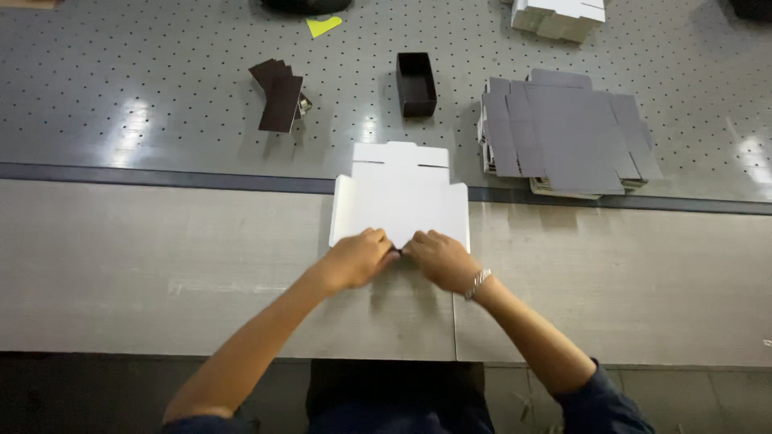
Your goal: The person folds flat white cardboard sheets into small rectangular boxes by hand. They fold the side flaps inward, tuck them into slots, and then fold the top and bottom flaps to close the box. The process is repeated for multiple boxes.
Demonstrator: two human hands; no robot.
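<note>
A flat white cardboard box blank [400,197] lies on the light worktable [161,265], its white side up and its side flaps partly raised. My left hand [358,259] and my right hand [438,259] meet at the blank's near edge, fingers pinching and folding the near flap. My right wrist carries a metal bracelet. What sits under my fingers is hidden.
A stack of grey flat blanks [567,133] lies at the right on the perforated grey surface [121,96]. An open dark box [416,83] stands behind the blank. Dark card pieces [279,95] lie left of it. A yellow scrap [322,26] and a white stack [559,16] sit far back.
</note>
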